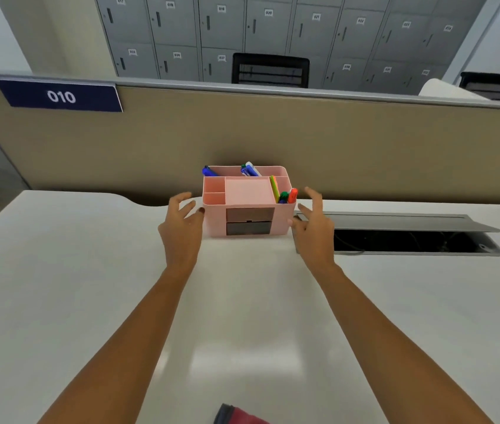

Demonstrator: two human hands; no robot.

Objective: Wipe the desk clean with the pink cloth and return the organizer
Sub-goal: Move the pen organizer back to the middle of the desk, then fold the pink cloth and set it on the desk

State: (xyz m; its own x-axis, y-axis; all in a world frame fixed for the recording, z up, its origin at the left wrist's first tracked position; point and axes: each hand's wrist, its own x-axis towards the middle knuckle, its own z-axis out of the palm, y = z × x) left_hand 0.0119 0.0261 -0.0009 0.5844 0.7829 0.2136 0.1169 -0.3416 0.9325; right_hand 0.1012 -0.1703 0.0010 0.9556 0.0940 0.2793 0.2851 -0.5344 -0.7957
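Observation:
A pink organizer (216,221) with two dark drawers, pens and markers stands upright at the back of the white desk (58,286), close to the partition. My left hand (181,228) is beside its left wall, fingers spread, thumb tip at or just off the wall. My right hand (314,228) is beside its right wall, fingers apart, fingertips near the wall. Neither hand grips it. At the bottom edge a dark red and grey cloth-like thing (239,416) is partly cut off by the frame.
A tan partition (365,148) with a blue "010" sign (60,96) runs behind the desk. An open cable tray with raised grey lid (411,223) lies right of the organizer. Grey lockers and two black chairs stand beyond.

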